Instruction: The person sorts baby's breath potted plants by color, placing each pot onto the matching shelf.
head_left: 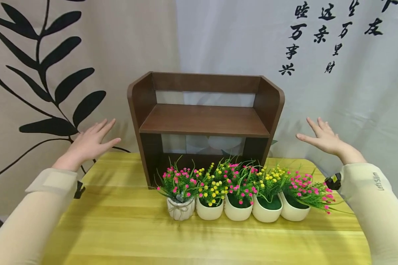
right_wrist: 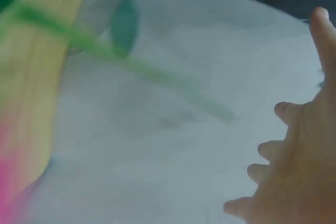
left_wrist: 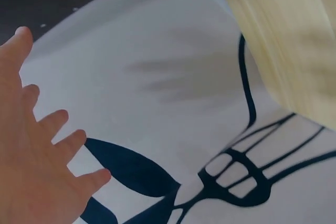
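Note:
My left hand (head_left: 87, 144) is raised over the table's left side, fingers spread and touching nothing. On the opposite side my right hand (head_left: 328, 140) hovers the same way, empty, above the pink flowers at the row's right end. Between them stands a brown two-tier wooden shelf (head_left: 205, 119), with bare boards. In front of it, potted artificial flowers line up: a pink one in a grey-white pot tied with twine (head_left: 181, 210), then white pots with yellow flowers (head_left: 209, 211), pink flowers (head_left: 238, 211), yellow flowers (head_left: 268, 212) and leaning pink flowers (head_left: 295, 211). Both wrist views show spread fingers.
The yellow wood-grain table (head_left: 199, 243) carries the shelf and pots. Behind hangs a pale curtain (head_left: 219, 36) with black leaf prints on the left and black characters on the right. The flowers hide part of the shelf's lower tier.

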`<state>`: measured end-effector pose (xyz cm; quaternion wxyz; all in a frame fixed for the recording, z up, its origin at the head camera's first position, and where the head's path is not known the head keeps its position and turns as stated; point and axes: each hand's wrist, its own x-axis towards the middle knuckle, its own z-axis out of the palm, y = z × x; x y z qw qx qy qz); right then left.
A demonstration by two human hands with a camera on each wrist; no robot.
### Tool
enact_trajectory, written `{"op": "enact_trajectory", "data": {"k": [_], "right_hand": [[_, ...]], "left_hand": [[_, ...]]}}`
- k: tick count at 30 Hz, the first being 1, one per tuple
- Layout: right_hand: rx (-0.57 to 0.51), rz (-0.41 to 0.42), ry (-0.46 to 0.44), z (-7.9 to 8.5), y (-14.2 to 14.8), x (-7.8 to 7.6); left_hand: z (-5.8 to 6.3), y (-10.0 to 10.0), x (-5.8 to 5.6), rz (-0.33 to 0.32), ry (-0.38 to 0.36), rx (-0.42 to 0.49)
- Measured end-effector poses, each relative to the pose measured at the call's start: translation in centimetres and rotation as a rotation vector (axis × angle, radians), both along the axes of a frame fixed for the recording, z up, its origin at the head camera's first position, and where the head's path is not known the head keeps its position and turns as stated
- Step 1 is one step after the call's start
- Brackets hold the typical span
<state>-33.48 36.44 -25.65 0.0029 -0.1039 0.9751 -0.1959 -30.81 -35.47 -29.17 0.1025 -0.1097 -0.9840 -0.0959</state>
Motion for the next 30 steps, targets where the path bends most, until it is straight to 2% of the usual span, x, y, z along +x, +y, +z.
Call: {"op": "enact_trajectory", "data": {"k": [4,8,14,19,27,30], "right_hand": [[-0.066,0.044,0.029,1.6,-0.9,1.2],[-0.111,0.099,0.087,3.0,-2.2,2.7],[-0.152,0.194,0.18,4.4,-5.2,5.4],[-0.157,0.283,0.226,4.3,-7.9,7.1],[-0.148,0.438,0.327,3.1,-11.6,9.1],[-0.16,0.488,0.337,2.6,-13.0,10.0]], "left_hand": [[0.0,0.9,0.4,-0.052,0.023,0.104],[-0.3,1.5,0.9,-0.074,0.029,0.224],[-1.7,2.0,1.3,-0.113,0.11,0.378],[-3.6,2.7,1.5,-0.156,0.156,0.495],[-6.7,4.7,1.1,-0.218,0.21,0.623],[-7.9,5.3,1.0,-0.231,0.231,0.647]]}}
